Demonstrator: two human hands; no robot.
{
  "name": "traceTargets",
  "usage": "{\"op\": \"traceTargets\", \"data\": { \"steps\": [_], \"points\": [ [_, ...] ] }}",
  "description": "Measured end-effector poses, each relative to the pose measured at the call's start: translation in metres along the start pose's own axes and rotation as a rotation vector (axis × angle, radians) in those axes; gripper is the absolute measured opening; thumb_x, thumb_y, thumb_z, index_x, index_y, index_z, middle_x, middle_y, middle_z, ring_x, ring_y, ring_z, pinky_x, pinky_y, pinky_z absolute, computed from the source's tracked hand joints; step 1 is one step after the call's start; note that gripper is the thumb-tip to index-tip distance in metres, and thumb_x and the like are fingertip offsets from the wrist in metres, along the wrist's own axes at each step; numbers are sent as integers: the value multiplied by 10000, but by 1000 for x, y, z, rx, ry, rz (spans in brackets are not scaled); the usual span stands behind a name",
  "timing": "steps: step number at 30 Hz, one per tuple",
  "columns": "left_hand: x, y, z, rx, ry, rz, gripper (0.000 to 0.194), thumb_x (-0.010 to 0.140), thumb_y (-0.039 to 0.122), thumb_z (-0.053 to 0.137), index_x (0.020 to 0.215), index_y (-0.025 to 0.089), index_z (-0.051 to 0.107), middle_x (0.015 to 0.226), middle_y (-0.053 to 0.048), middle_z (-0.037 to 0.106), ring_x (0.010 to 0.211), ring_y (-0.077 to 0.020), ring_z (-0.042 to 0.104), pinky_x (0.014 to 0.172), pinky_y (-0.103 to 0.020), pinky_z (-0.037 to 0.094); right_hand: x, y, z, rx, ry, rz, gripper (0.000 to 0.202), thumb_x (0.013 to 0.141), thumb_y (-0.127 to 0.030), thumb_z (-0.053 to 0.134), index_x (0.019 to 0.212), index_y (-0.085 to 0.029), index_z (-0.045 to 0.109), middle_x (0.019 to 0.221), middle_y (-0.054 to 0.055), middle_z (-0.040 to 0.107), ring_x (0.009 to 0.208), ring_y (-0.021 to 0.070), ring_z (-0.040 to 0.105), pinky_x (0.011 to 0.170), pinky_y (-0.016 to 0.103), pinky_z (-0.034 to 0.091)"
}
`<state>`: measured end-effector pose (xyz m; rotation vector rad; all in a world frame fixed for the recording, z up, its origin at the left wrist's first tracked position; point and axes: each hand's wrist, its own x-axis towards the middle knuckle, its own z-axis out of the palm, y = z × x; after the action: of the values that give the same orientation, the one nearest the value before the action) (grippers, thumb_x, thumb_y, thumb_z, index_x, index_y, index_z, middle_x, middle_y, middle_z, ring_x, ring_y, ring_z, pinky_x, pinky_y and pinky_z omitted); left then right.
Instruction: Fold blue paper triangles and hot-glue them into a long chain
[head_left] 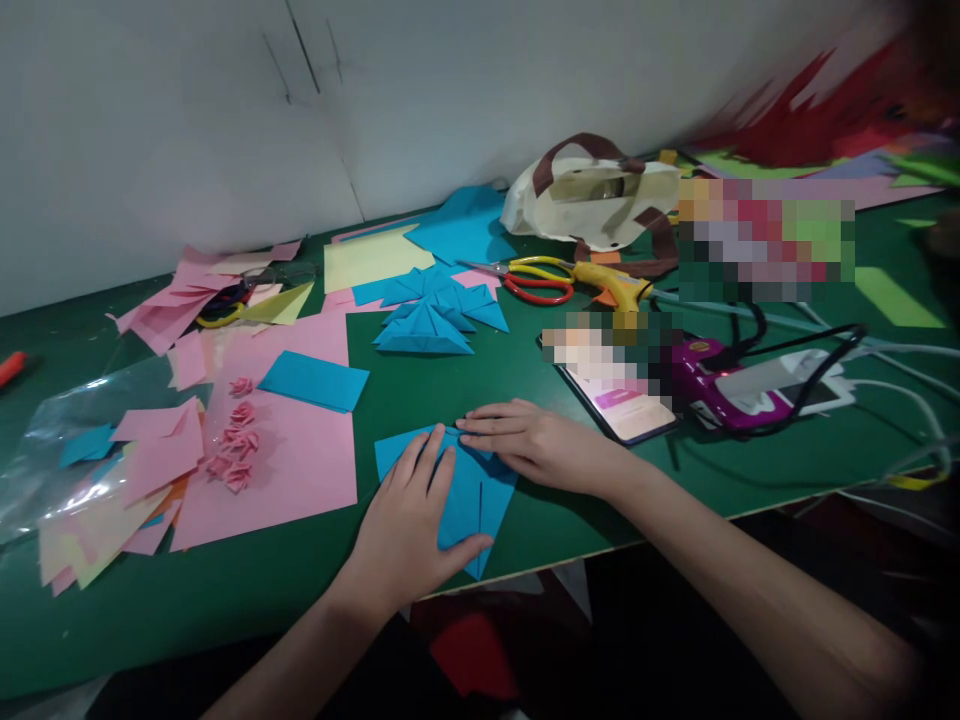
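Observation:
A partly folded sheet of blue paper (469,500) lies on the green table near its front edge. My left hand (409,510) rests flat on the paper's left side, fingers spread and thumb reaching over the lower part. At the upper right edge of the sheet, my right hand (536,440) presses down with its fingers stretched out. The fingers partly cover the paper's top edge. Beyond the hands stand several blue folded paper pieces (431,315). A folded blue strip (315,380) lies to the left on a pink sheet (300,460), beside several small pink paper roses (241,440).
A phone (619,390) lies right of my hands, near a purple power strip (739,390) with cables. Behind are red-and-yellow scissors (536,280), a yellow glue gun (615,285) and a white bag (592,205). Paper scraps (161,450) and clear plastic (82,440) lie left.

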<state>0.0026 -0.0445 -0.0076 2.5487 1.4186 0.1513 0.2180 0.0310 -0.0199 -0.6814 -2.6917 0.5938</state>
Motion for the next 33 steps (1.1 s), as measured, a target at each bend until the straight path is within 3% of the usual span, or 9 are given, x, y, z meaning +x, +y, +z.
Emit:
{"op": "traceTargets", "data": {
  "steps": [10,23,33],
  "points": [
    [3,-1,0,-40,-11,-49,906,745,617,529,1421,106,210,1455,-162,318,1317,-333,297,1034,-472,324,-1,0,0,36,-11,34,384,910,-135,367,1254,-184,529,1317,69,524,1259,197,410,989,422,374],
    [6,-1,-4,-48,0,-76,930,698,591,603,1412,123,233,1435,-174,344,1267,-351,343,984,-491,359,-4,6,3,39,75,35,380,886,-121,410,1228,-190,560,1335,63,506,1243,212,414,988,407,422],
    [10,0,-6,-16,-32,-86,975,679,633,591,1402,79,242,1409,-211,369,1234,-369,382,958,-506,374,-5,8,3,51,61,39,390,894,-135,413,1257,-208,536,1341,66,498,1248,214,405,1000,420,419]
  ]
}}
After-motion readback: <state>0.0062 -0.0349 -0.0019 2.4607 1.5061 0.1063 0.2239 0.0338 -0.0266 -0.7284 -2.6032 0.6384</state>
